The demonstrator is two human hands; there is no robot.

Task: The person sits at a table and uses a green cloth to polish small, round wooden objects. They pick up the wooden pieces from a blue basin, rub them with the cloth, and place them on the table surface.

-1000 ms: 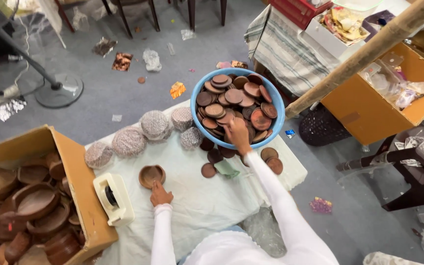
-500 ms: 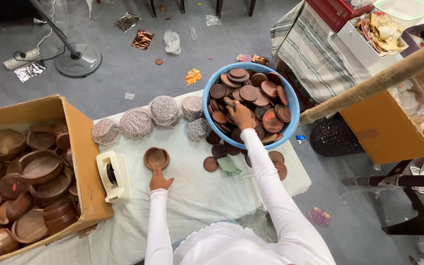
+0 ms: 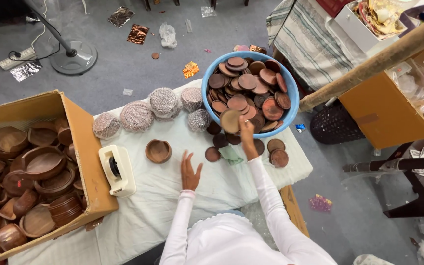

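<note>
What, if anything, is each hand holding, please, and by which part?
The right hand holds a round wooden lid by its edge. The left hand holds nothing.

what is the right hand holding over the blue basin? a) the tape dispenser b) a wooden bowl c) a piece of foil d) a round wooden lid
d: the right hand pinches a flat round wooden lid at the near rim of the blue basin, which is piled with similar lids; the wooden bowl and the tape dispenser lie untouched on the white cloth.
</note>
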